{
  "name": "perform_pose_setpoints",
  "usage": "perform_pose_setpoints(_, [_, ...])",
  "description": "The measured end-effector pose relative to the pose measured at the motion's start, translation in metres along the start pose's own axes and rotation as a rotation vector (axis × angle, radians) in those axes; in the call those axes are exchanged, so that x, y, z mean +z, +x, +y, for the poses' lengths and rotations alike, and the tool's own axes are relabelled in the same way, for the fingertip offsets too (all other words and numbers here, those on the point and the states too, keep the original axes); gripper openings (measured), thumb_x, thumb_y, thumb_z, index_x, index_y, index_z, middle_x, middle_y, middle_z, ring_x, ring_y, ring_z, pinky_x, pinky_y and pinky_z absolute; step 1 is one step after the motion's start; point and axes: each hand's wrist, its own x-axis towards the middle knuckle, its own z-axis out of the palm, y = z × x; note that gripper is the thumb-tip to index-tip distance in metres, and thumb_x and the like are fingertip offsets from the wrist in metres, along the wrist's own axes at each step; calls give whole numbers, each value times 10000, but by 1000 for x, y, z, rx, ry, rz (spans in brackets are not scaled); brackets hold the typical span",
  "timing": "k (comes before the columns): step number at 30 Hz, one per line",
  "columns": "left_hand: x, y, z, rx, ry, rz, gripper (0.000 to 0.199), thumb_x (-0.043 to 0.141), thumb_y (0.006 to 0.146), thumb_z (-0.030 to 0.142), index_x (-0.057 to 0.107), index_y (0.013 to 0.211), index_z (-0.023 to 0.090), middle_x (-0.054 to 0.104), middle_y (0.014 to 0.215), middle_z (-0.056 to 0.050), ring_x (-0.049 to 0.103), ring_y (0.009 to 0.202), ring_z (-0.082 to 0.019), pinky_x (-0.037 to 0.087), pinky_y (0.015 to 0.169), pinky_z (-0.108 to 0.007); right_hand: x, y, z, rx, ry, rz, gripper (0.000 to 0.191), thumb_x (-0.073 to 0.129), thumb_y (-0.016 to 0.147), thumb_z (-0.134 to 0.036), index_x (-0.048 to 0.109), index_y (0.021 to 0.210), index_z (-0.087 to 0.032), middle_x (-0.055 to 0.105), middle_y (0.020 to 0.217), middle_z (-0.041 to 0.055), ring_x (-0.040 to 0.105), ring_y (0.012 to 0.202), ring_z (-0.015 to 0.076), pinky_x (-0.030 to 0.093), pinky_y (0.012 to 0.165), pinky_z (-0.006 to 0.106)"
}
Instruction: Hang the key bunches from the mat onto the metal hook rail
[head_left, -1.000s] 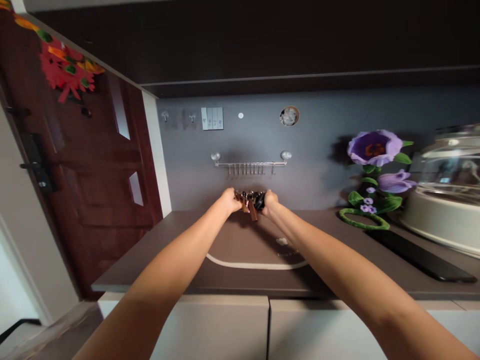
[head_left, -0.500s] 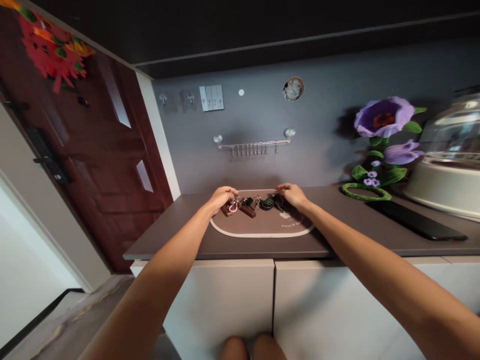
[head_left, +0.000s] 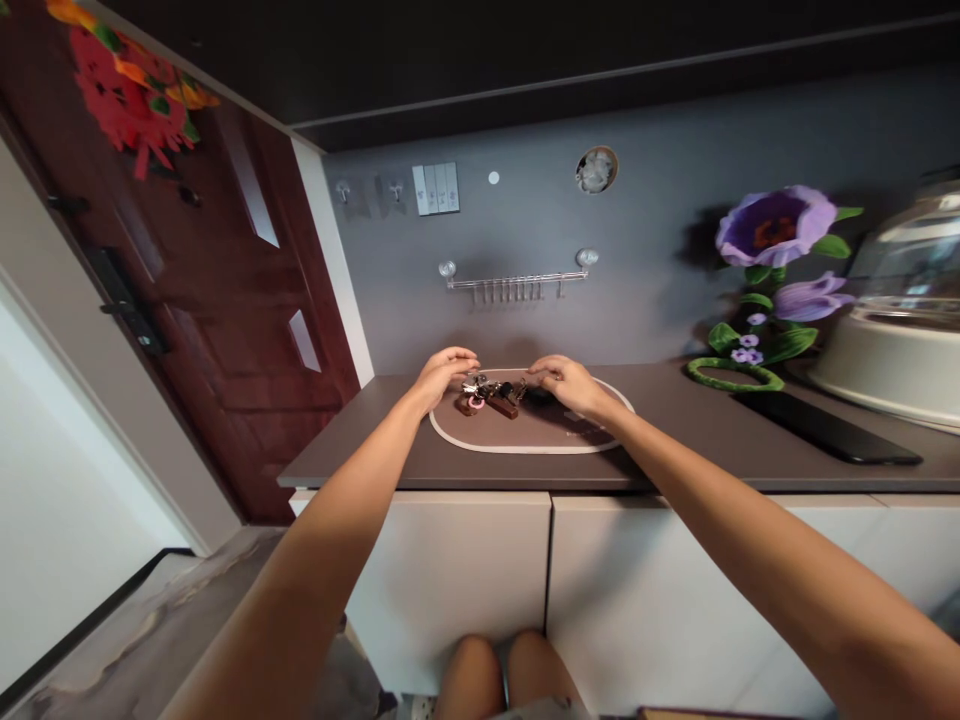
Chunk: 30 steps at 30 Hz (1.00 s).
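Observation:
A bunch of keys and key rings lies on a brown oval mat with a pale rim. Among it are a brown block-like tag and a pink ring. My left hand is just left of the bunch, fingers stretched out over its edge, with nothing held. Above the right part of the bunch, my right hand hovers with thumb and fingers apart. It partly covers a black key fob; whether it touches the fob is unclear.
A black phone-like slab rests on the counter at right, beside purple fabric flowers and a domed appliance. Behind, a clear hook rail is fixed to the wall. A dark red door stands left.
My right hand has shifted left from the right end of the keys to over the black fob. My left fingers have straightened and lifted off the bunch. The view has shifted slightly.

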Motion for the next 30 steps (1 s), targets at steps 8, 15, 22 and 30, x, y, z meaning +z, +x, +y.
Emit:
perform_pose_setpoints(8, [7,-29,15,-332,-230,-322,374,571,731,374,372,504,153,331,412,51,358,358,-46,339,426,-202,15,-15,-54,266,597,-569,606,308,723,-682,450,449,-161,396,393,-9,339,369,61,313,422,210])
perform_pose_setpoints(15, [3,-42,-13,-363,-352,-241,596,305,649,728,214,401,193,186,304,47,207,268,-40,181,306,-197,27,-25,-25,424,774,-461,639,42,654,-773,217,389,-218,181,318,-46,163,312,61,178,346,215])
perform_pose_setpoints(22, [-1,-44,-19,-355,-389,-201,604,265,624,760,205,405,200,182,301,48,206,263,-46,177,309,-211,27,-31,-24,409,789,-410,644,-18,614,-787,163,381,-215,147,317,-48,155,313,59,173,352,216])
perform_pose_setpoints(30, [-1,-41,-19,-308,-339,-245,597,279,650,740,265,419,189,196,324,48,203,284,-46,159,313,-195,29,-26,-23,413,797,-399,633,60,639,-787,207,413,-214,168,333,-54,147,310,57,138,339,209])
